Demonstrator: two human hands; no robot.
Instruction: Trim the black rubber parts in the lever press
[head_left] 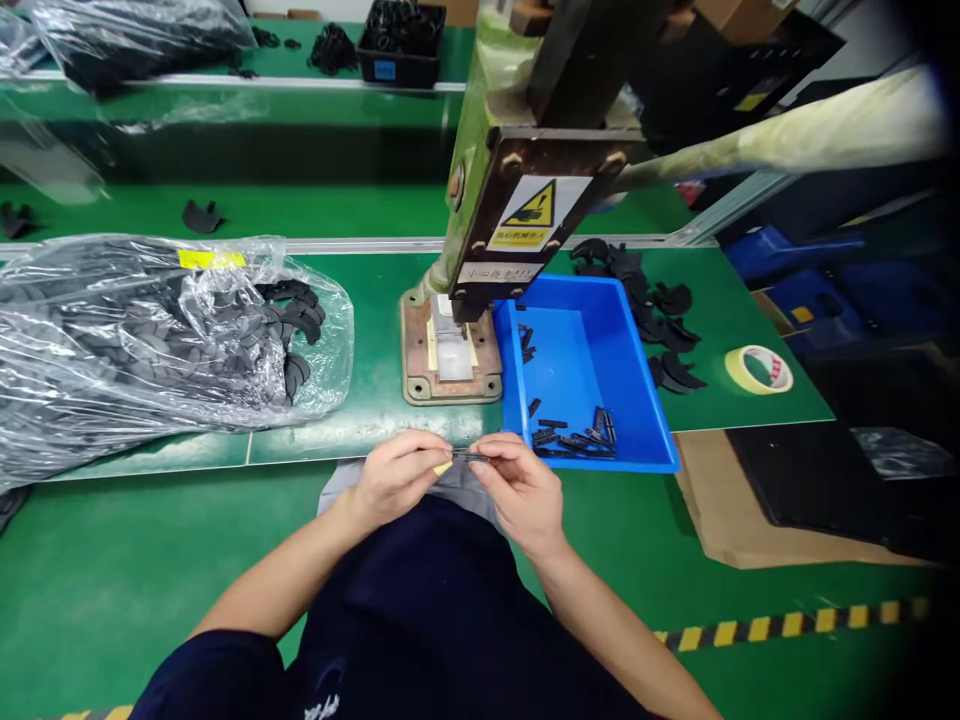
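Note:
Near the table's front edge, my left hand (pixel 399 480) and my right hand (pixel 527 492) meet fingertip to fingertip, both pinched closed. Between them is a small, thin black plastic strip (pixel 466 456), its ends hidden by my fingers. A small pale yellow bit (pixel 443 468) shows at the left fingertips; what it is I cannot tell. Just beyond my hands stands a manual press (pixel 491 190) with a metal base (pixel 417 372) and a light block (pixel 454 357) on it. To the right, a blue bin (pixel 643 400) holds several similar black strips (pixel 555 437).
A clear plastic bag (pixel 161 350) of dark curved parts lies at left. More curved black parts (pixel 670 335) and a tape roll (pixel 737 370) are right of the bin. The press lever (pixel 787 135) reaches out to the right. A black tray (pixel 401 70) sits on the back shelf.

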